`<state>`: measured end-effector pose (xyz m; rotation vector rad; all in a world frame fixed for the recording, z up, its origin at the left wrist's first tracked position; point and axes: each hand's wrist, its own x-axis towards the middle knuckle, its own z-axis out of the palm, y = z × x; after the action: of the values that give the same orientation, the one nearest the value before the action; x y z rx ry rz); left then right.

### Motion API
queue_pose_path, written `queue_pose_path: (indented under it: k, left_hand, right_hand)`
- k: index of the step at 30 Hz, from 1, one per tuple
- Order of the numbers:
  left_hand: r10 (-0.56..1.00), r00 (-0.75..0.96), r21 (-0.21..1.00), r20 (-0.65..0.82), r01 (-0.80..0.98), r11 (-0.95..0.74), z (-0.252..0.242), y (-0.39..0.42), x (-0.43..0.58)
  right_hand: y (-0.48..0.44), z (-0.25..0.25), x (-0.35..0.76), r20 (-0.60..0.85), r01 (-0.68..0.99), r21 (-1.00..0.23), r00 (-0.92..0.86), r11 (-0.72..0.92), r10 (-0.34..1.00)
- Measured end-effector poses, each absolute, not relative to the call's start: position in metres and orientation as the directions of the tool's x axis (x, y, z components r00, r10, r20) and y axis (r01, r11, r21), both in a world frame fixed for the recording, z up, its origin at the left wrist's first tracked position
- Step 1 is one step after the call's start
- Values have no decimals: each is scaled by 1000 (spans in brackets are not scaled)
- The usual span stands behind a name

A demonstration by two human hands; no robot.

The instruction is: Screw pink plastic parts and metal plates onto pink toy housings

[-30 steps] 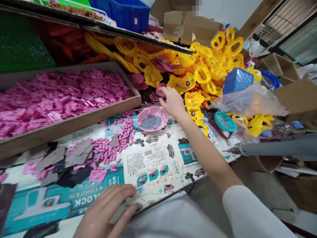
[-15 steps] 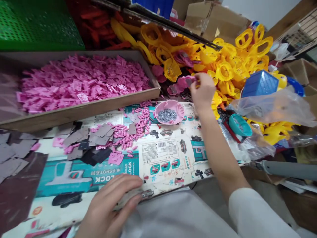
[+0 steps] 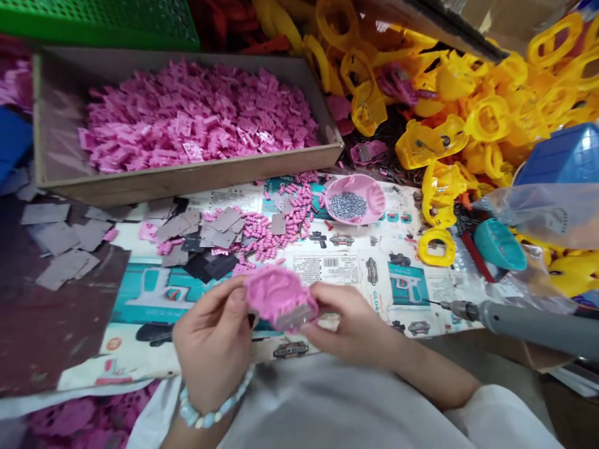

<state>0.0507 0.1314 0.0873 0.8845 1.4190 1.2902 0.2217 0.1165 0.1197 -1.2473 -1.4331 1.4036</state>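
Your left hand [image 3: 213,337] and right hand [image 3: 350,323] pinch opposite ends of the pink moulded plastic shell [image 3: 274,292] between them, likely steadying it; beyond your right hand, the pink oval plastic bowl [image 3: 375,201] seemingly keeps silvery metal bits [image 3: 347,206] reachable.

A sheet of cardboard [image 3: 444,293] lies on the tabletop [image 3: 60,330]. At the back left stands a box [image 3: 187,176] holding parts [image 3: 206,118]; before it lie plates [image 3: 222,232] and pegs [image 3: 262,234]. Right of the pegs sits a bowl [image 3: 377,199] with bits [image 3: 347,206] in it. Shells [image 3: 428,146] are heaped behind, rightward. Farther right is a cup [image 3: 500,244], a screwdriver [image 3: 519,323] in front. Nearest, a piece [image 3: 276,290] sits between the hands [image 3: 215,337].
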Motion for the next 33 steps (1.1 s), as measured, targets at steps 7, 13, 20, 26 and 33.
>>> queue_pose_path:
  k: [7,13,20,26,33]
  left_hand:
    - [912,-229,924,-341,-262,280,91,112,39]
    - [862,-251,878,-441,-321,356,93,122,50]
    - [889,-156,899,-431,-166,406,79,123,55]
    - [975,73,974,-210,101,202,90,129,60]
    - [981,191,935,40,340,-105,98,132,62]
  right_hand:
    - [135,130,221,-216,393,-918,-609,53,763]
    - [182,118,248,13,688,-613,-481,387,877]
    - [202,96,243,8,855,-335,-416,395,909]
    - [187,129,238,140,560,-733,-431,386,892]
    - [168,136,233,94,328,-916,-387,232,917]
